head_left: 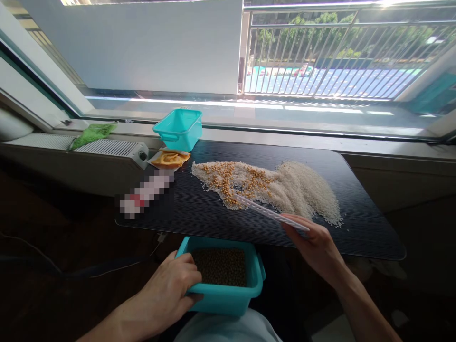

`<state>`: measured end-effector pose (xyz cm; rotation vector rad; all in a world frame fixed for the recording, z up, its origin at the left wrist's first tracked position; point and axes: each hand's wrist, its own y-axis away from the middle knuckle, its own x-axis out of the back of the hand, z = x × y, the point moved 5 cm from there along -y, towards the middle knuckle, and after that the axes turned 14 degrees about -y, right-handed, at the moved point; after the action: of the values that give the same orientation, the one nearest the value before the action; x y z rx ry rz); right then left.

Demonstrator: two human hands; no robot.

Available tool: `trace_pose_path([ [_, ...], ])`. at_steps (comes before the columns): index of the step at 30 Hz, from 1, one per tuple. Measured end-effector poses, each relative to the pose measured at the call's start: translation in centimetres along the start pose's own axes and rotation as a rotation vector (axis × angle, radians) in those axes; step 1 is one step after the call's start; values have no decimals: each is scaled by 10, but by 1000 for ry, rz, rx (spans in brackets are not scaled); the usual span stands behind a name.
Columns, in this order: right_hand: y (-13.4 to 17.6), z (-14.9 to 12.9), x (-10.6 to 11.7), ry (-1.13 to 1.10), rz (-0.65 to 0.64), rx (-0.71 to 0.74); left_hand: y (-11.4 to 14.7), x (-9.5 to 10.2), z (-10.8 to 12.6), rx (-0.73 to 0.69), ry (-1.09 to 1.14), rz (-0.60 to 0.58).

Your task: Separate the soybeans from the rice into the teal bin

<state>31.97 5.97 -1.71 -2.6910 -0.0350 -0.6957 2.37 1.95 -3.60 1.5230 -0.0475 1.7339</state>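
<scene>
A long white plastic strip with holes along it (265, 210) is held at its near end by my right hand (311, 237), fingers closed round it. The strip's far tip touches a spread of yellow beans (228, 183) lying on white rice grains (306, 187) on the dark table. My left hand (178, 280) grips the left rim of a teal plastic bin (228, 299), its fingers over the edge. That bin stands below the table's front edge, close to my body, and small round brownish beans (223, 266) cover its bottom.
A second teal bin (181, 129) stands at the table's back left corner. Beside it lies an orange-yellow item on a white packet (170, 158); a blurred pale object (146, 192) is nearer the left edge. A green cloth (93, 135) rests on the radiator (110, 148), under the window.
</scene>
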Motion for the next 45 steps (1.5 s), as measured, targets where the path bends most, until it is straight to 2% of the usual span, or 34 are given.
trace_pose_path([
  [6,12,-26,-54,-51,-67,110,-1,0,2,-13,-6,-14],
  [9,16,-30,-63,20,-47,149,-1,0,2,-8,-9,-18],
  [12,22,-24,-53,141,22,142,0,-1,2,-16,-14,-8],
  [17,34,-7,-24,315,142,132,-1,-1,3,-20,-34,-13],
  [24,37,10,12,430,248,88,-4,-2,9,-39,-60,-19],
  [30,26,11,28,397,313,81,-6,0,14,-18,-64,-62],
  [35,23,12,37,312,375,69,-7,2,20,-26,-28,-53],
  [38,35,12,46,274,424,29,-11,2,27,-61,-11,-27],
  [42,63,11,63,244,495,-124,-19,2,41,-150,8,0],
  [45,79,9,67,175,480,-202,-24,4,51,-188,33,1],
])
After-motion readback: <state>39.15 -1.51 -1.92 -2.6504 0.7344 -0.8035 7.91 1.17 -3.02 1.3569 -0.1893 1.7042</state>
